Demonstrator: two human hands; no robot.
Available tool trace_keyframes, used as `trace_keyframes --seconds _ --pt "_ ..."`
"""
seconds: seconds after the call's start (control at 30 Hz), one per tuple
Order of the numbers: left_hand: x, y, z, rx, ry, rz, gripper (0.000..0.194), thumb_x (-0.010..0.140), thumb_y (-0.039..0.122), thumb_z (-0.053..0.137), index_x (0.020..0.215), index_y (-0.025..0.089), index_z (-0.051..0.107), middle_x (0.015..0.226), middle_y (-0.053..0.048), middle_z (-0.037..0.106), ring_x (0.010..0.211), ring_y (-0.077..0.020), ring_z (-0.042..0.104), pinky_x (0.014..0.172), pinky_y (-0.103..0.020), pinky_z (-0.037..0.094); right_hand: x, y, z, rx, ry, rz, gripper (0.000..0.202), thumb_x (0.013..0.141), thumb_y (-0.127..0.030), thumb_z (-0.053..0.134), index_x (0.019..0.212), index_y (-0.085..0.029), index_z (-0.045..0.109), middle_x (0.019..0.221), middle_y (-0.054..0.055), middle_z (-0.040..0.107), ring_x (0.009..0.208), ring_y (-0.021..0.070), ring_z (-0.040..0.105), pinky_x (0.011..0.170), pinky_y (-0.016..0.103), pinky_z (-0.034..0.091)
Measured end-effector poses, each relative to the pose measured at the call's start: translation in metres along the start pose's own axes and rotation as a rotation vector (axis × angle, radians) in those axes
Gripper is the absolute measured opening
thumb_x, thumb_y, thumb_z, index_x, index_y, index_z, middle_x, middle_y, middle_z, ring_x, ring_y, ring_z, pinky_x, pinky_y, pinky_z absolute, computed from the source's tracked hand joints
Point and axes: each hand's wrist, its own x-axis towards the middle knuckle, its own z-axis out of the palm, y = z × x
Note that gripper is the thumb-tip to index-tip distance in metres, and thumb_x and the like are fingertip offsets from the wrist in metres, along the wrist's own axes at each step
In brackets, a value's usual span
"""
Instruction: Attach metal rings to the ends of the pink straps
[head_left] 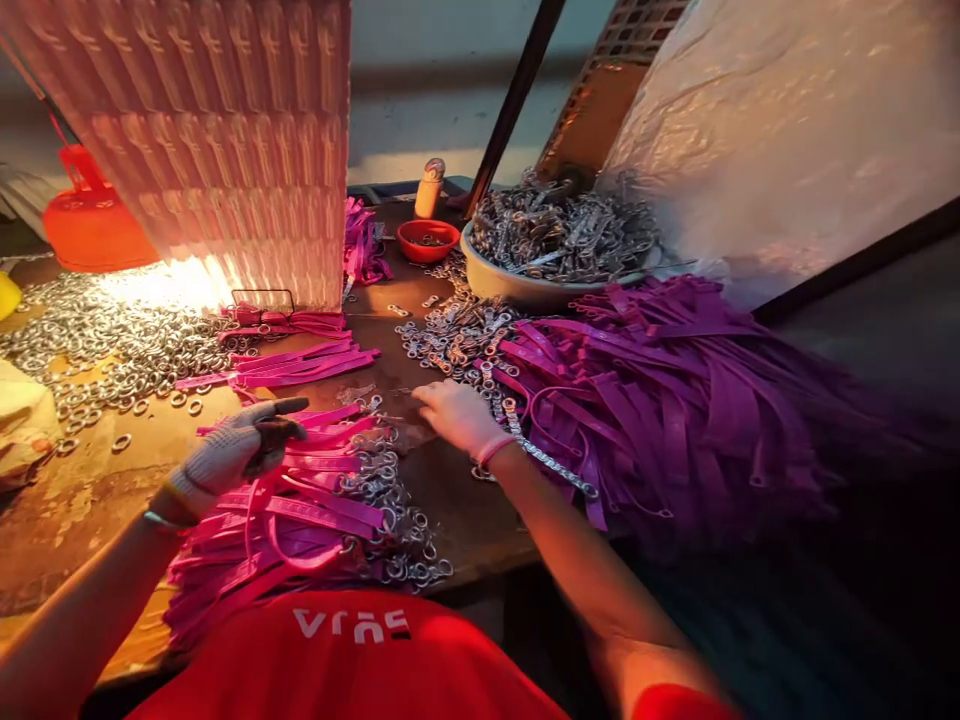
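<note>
My left hand (238, 445), in a white knitted glove with dark-stained fingertips, hovers over a pile of pink straps (315, 515). Its fingers are apart, and I see nothing held between them. Metal rings and clips (401, 520) hang at the right ends of these straps. Over the bare wood between the piles is my right hand (456, 412), ungloved, with a pink band at the wrist. Its fingers are drawn together and point left; anything in them is too small to make out. Beside it lie loose metal clips (450, 335) and a short metal chain (555, 462).
A large heap of purple straps (660, 390) spreads at right. Behind it stands a basin (517, 285) full of metal hardware. A red bowl (427, 243) and a bottle (430, 188) are farther back. Metal rings (142, 335) cover the left, near a red lamp (97, 225) and ribbed plastic panel (247, 150).
</note>
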Motion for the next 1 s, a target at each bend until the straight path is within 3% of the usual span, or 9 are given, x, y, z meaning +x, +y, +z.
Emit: trace_keyframes --seconds 0.07,0.17,0.27,0.33,0.4,0.5,0.67,0.83,1.0 --pt "0.005 -0.012 0.01 -0.147 -0.079 -0.035 0.064 0.084 0.032 0.071 0.145 0.018 0.054 0.095 -0.007 0.072 0.043 -0.0033 0.04 0.037 -0.017 0.025 0.007 0.026 0.012 -0.053 -0.043 0.046 0.031 0.094 -0.012 0.052 0.118 -0.014 0.072 0.116 0.018 0.071 0.109 0.0274 0.063 0.089 0.034 0.042" --pt "0.014 -0.028 0.012 -0.06 -0.143 -0.039 0.057 0.084 0.033 0.07 0.137 0.015 0.06 0.091 -0.008 0.072 0.043 -0.0051 0.044 0.037 -0.018 0.029 0.015 0.047 0.025 -0.082 -0.079 0.065 0.033 0.09 -0.013 0.057 0.118 -0.017 0.073 0.114 0.016 0.073 0.107 0.0269 0.064 0.089 0.034 0.043" --pt "0.018 -0.044 0.005 0.251 -0.024 0.1 0.042 0.083 0.03 0.067 0.122 0.013 0.071 0.092 -0.01 0.076 0.055 -0.0116 0.058 0.047 -0.022 0.044 0.015 0.051 0.033 -0.067 -0.059 0.1 0.026 0.089 -0.017 0.06 0.109 -0.016 0.077 0.11 0.015 0.074 0.104 0.0271 0.065 0.089 0.035 0.043" --pt "0.018 -0.051 0.002 0.476 0.048 0.24 0.034 0.084 0.025 0.063 0.114 0.014 0.075 0.098 -0.01 0.078 0.077 -0.0184 0.069 0.065 -0.027 0.054 0.013 0.047 0.036 -0.042 -0.014 0.131 0.021 0.089 -0.018 0.06 0.1 -0.015 0.077 0.109 0.016 0.074 0.106 0.0287 0.064 0.089 0.036 0.043" --pt "0.016 -0.051 0.002 0.677 0.035 0.333 0.031 0.085 0.02 0.059 0.11 0.015 0.077 0.101 -0.01 0.078 0.091 -0.0223 0.071 0.079 -0.031 0.055 0.01 0.038 0.036 0.004 0.035 0.144 0.018 0.09 -0.019 0.059 0.097 -0.014 0.075 0.108 0.016 0.073 0.107 0.0275 0.064 0.089 0.034 0.044" --pt "0.008 -0.04 0.003 0.982 0.016 0.391 0.032 0.086 0.012 0.052 0.106 0.016 0.077 0.096 -0.01 0.077 0.086 -0.0213 0.07 0.077 -0.03 0.052 0.008 0.012 0.028 0.098 0.094 0.111 0.023 0.098 -0.023 0.051 0.111 -0.016 0.068 0.107 0.009 0.074 0.098 0.0189 0.067 0.085 0.027 0.047" --pt "-0.016 -0.011 -0.008 1.416 0.317 0.445 0.027 0.088 0.011 0.047 0.098 0.011 0.073 0.093 -0.014 0.072 0.079 -0.023 0.067 0.073 -0.034 0.051 0.016 -0.053 0.003 0.377 0.352 -0.101 0.026 0.102 -0.028 0.047 0.121 -0.022 0.063 0.106 0.006 0.075 0.093 0.0194 0.069 0.083 0.027 0.049" --pt "-0.017 -0.027 -0.023 1.385 0.324 0.446 0.035 0.091 0.014 0.046 0.113 0.011 0.073 0.102 -0.015 0.075 0.087 -0.0241 0.071 0.081 -0.036 0.055 0.031 -0.103 0.013 0.315 0.088 -0.261 0.02 0.096 -0.019 0.056 0.106 -0.023 0.072 0.105 0.007 0.077 0.097 0.021 0.07 0.087 0.028 0.05" --pt "0.011 -0.059 -0.026 1.203 0.157 0.521 0.045 0.087 0.011 0.05 0.126 0.016 0.071 0.12 -0.013 0.074 0.108 -0.0246 0.07 0.093 -0.035 0.055 0.035 -0.109 0.026 0.318 0.053 -0.299 0.019 0.097 -0.022 0.057 0.106 -0.027 0.073 0.106 0.002 0.078 0.097 0.0181 0.07 0.089 0.026 0.05"
